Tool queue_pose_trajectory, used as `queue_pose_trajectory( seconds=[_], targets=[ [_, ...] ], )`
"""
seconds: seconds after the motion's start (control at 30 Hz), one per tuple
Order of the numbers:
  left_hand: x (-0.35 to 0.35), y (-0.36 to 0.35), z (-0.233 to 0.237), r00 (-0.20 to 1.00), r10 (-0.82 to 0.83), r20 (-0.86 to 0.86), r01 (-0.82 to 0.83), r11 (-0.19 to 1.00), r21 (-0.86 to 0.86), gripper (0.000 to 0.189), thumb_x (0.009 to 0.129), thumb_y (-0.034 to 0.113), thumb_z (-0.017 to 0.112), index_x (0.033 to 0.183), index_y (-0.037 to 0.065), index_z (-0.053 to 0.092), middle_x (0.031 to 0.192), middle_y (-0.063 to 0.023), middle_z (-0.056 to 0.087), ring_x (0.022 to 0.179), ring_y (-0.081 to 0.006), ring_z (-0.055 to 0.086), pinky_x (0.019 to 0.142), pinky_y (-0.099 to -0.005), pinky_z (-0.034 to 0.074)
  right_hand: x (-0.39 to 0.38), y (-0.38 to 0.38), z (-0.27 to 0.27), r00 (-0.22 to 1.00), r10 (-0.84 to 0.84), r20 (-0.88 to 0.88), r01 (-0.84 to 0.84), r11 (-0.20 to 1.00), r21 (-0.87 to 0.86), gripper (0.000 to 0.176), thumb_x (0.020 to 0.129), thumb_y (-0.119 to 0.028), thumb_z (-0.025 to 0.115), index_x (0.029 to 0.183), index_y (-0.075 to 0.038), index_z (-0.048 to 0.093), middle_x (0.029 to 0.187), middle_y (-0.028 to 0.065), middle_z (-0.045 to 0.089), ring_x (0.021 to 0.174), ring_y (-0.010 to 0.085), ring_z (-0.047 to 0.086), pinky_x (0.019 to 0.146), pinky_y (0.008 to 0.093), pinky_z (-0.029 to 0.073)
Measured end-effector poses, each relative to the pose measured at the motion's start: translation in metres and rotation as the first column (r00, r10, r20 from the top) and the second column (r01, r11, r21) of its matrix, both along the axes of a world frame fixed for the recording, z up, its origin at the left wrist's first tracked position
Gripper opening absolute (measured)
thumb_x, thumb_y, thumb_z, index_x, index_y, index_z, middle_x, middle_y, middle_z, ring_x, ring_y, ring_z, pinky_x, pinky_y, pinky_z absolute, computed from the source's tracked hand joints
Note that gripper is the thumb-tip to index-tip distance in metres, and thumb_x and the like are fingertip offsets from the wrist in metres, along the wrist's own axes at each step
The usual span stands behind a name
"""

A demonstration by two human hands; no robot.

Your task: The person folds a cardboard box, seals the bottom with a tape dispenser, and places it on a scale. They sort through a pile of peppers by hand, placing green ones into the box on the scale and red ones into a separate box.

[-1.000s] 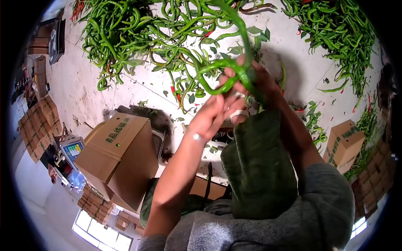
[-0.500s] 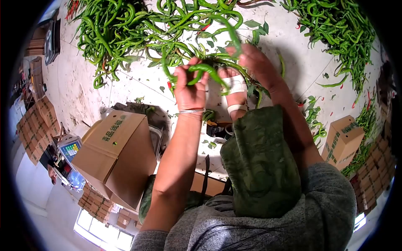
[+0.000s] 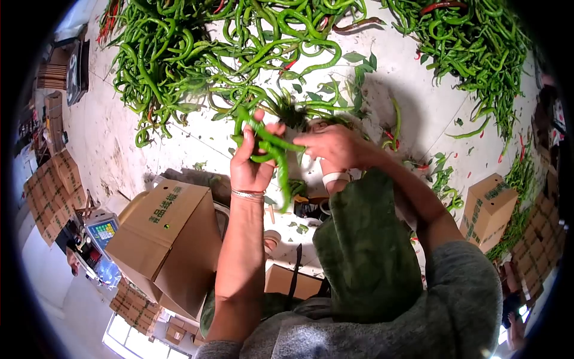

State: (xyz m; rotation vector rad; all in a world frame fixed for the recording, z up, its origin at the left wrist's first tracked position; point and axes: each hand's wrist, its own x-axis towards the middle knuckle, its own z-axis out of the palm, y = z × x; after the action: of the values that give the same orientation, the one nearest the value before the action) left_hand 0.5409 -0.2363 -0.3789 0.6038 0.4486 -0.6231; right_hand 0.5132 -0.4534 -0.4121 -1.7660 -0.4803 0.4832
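Note:
My left hand (image 3: 254, 164) is palm up with its fingers curled round several long green peppers (image 3: 269, 143), one of which hangs down past the palm. Beside it on the right, my right hand (image 3: 332, 146) pinches the end of one of these peppers. Just beyond both hands, a heap of green peppers (image 3: 161, 54) spreads over the pale floor. A dark tuft of stems (image 3: 288, 110) lies right behind my fingers.
An open cardboard box (image 3: 173, 227) stands at the left, near a scale with a keypad (image 3: 103, 230). Another pepper heap (image 3: 472, 54) lies at the upper right. A smaller carton (image 3: 487, 212) stands at the right. Leaves litter the floor.
My right hand has come down and left, from above the floor to the peppers at my left hand. My left hand has shifted slightly left and lower. Its peppers now hang differently.

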Motion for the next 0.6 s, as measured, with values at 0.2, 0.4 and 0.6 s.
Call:
queue_pose_trajectory(
  seconds=[0.2, 0.4, 0.6],
  targets=[
    [0.004, 0.023, 0.008, 0.997, 0.042, 0.069, -0.054, 0.984, 0.172, 0.018, 0.084, 0.011, 0.058, 0.101, 0.006, 0.054, 0.085, -0.0071, 0.056, 0.093, -0.0262, 0.055, 0.091, -0.0393, 0.040, 0.063, -0.056, -0.029, 0.997, -0.061, -0.038, -0.015, 0.342, -0.940, 0.035, 0.073, -0.017, 0.064, 0.105, -0.005, 0.059, 0.094, 0.0126, 0.062, 0.084, 0.0306, 0.059, 0.074, 0.0391, 0.049],
    [0.014, 0.013, 0.007, 0.992, 0.051, 0.112, -0.054, 0.998, 0.031, 0.020, 0.080, 0.010, 0.058, 0.099, 0.007, 0.053, 0.125, -0.0163, 0.048, 0.090, -0.0221, 0.055, 0.084, -0.0357, 0.045, 0.123, -0.072, -0.101, 0.792, -0.514, 0.329, 0.588, 0.499, -0.636, 0.039, 0.075, -0.028, 0.065, 0.105, -0.004, 0.056, 0.103, 0.0163, 0.057, 0.095, 0.0335, 0.054, 0.086, 0.0414, 0.043],
    [-0.002, -0.006, -0.019, 0.996, 0.079, -0.035, -0.080, 0.996, -0.043, 0.022, 0.083, 0.018, 0.056, 0.103, 0.009, 0.054, 0.116, -0.0122, 0.054, 0.095, -0.0257, 0.057, 0.079, -0.0465, 0.050, 0.070, -0.058, -0.087, 0.606, -0.593, -0.530, 0.602, 0.778, -0.182, 0.035, 0.077, -0.032, 0.063, 0.091, 0.000, 0.059, 0.083, 0.0097, 0.062, 0.075, 0.0186, 0.059, 0.070, 0.0316, 0.051]
  ],
)
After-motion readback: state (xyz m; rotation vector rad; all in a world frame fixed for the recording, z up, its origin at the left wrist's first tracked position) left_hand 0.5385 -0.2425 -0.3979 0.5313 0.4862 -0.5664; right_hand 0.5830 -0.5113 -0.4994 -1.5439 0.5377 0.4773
